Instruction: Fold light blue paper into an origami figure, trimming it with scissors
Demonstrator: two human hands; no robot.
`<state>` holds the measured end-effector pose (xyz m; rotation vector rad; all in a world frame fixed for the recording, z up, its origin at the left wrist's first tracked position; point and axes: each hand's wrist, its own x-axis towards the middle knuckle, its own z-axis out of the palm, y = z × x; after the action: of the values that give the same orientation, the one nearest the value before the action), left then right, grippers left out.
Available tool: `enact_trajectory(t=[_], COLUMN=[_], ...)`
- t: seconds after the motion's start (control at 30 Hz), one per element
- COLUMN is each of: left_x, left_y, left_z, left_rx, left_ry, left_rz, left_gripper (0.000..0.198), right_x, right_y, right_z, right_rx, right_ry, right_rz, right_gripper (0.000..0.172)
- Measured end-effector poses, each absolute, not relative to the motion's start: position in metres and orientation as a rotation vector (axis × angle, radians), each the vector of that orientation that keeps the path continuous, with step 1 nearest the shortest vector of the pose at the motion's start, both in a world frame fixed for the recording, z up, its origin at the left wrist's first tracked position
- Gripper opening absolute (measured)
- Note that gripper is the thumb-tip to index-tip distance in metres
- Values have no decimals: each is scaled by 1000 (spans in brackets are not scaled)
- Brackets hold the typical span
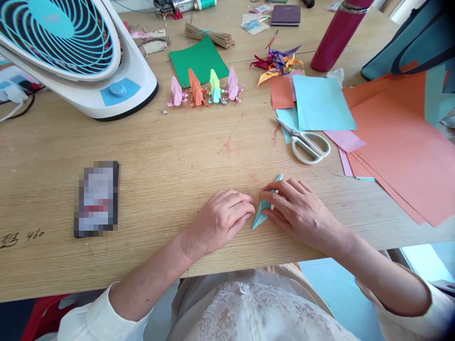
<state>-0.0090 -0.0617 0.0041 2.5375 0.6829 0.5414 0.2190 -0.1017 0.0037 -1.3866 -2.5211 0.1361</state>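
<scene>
A small folded light-blue paper point(262, 214) lies near the table's front edge, narrow and pointed at both ends. My right hand point(296, 210) grips it from the right with thumb and fingers, covering part of it. Just left of the paper is my left hand point(227, 215), its fingers pressed together and their tips close to the fold; whether anything is between them is hidden. White-handled scissors point(310, 148) rest beyond my right hand, partly over light-blue sheets point(325, 102).
Large orange sheets point(401, 142) cover the right side. Folded paper figures point(196, 88) stand before a green sheet point(199, 59). A fan point(121, 102) stands at back left, a phone point(96, 199) at left, a red bottle point(337, 38) at back right beside a blue bag point(419, 42).
</scene>
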Motion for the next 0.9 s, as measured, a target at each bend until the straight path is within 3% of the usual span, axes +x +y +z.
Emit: enact_trajectory(t=[0.23, 0.43, 0.73, 0.9], left_x=[0, -2, -1, 5], left_y=[-84, -85, -85, -82], left_z=[3, -1, -3, -2], left_rx=[2681, 2977, 3032, 3078], left_ry=[843, 757, 742, 744], left_rz=[486, 496, 493, 489], left_gripper=[22, 21, 21, 15], right_x=[205, 215, 227, 229], right_y=[-122, -125, -122, -118], right_z=[-3, 8, -2, 2], right_rx=[-1624, -1482, -1286, -1262], right_ry=[-2294, -2427, -2673, -2612], right_rz=[148, 319, -30, 21], right_gripper=[23, 19, 18, 20])
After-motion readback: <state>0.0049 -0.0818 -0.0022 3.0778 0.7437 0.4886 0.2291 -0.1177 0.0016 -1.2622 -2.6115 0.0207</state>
